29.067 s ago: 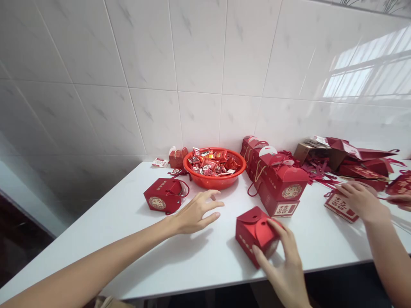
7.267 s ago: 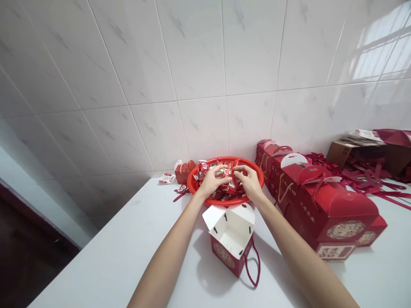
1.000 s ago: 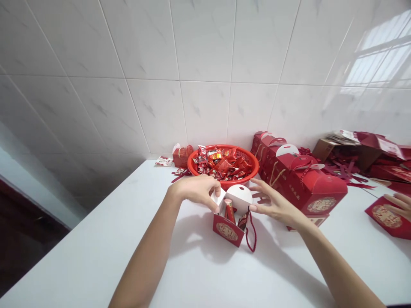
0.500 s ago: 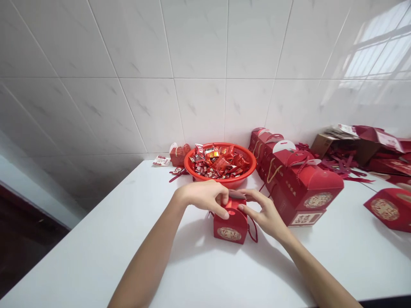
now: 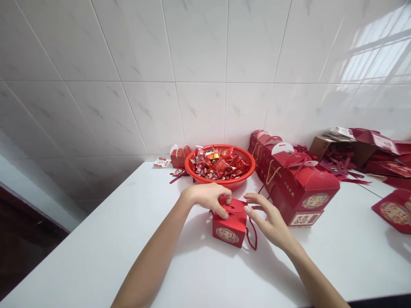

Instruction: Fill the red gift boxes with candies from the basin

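Note:
A small red gift box (image 5: 221, 224) with a gold round emblem stands on the white table, its top flaps folded down over the opening. My left hand (image 5: 208, 199) is closed on the top of the box, thumb pressed on the near flap and fingers curled at its far left side. My right hand (image 5: 271, 220) hovers at the box's right side with its fingers apart, holding nothing. A dark red cord (image 5: 253, 235) loops out from the right side of the box, below my right fingertips.
Behind the box, a red plastic basket (image 5: 227, 183) holds wrapped sweets (image 5: 221, 164). A row of larger red boxes (image 5: 308, 188) stands to the right. Ribbons (image 5: 338, 167) and flattened boxes lie farther right. Another red box (image 5: 393, 209) is at the right edge, beside a tiled wall (image 5: 199, 111).
The top flaps have gone from partly raised to folded down. My right hand has drawn off the box to the right, while my left stays on top. The red box at far right has shifted.

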Tool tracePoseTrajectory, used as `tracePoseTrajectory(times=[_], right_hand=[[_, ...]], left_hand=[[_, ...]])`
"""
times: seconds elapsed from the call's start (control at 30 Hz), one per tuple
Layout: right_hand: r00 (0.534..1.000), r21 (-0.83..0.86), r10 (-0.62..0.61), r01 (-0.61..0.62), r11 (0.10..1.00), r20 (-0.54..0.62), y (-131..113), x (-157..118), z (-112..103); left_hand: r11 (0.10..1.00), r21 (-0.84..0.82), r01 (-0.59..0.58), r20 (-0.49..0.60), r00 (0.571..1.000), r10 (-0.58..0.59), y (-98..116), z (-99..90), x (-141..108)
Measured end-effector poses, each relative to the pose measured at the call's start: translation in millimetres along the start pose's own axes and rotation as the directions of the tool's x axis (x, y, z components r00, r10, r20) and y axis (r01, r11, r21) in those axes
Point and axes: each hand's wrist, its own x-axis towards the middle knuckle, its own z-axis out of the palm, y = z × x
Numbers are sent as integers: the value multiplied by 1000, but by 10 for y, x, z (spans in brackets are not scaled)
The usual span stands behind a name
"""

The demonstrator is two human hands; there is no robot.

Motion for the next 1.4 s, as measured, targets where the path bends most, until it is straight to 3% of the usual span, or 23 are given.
tracePoseTrajectory(times=[0.17, 0.37, 0.57, 0.73, 0.9, 1.0, 1.07, 1.23, 1.4], right_hand=[[979, -185, 127, -156, 970, -159, -128, -424, 183], [953, -367, 53, -165, 916, -297, -154, -798, 388], [944, -415, 9, -153, 897, -329, -97, -1073, 299], [913, -405, 56, -233, 884, -405, -167, -1204, 192], [887, -414, 63, -276, 868, -458, -119, -1277, -89], [884, -468, -11, -236, 851, -466, -57, -1359, -366], [872, -497, -32, -248, 832, -488, -35, -1425, -562], [764, -455, 37, -422, 784, -644, -34, -1510, -975], [639, -389, 77, -554, 736, -765, 89, -1452, -1207]], left_hand=[[999, -27, 39, 16, 999, -39, 75, 39, 33], [998, 57, 10, -24, 1000, -9, 396, 195, 33], [994, 2, -106, 35, 994, 106, 672, 395, 18], [988, 5, -155, -13, 988, 155, 834, 559, 40], [963, -78, -257, -18, 966, 256, 910, 657, 76], [883, -173, -437, 27, 894, 448, 901, 661, 88], [847, -199, -493, 56, 857, 512, 884, 648, 80], [897, -137, -420, 94, 896, 433, 819, 555, 28], [926, -48, -374, 62, 925, 376, 743, 452, -4]])
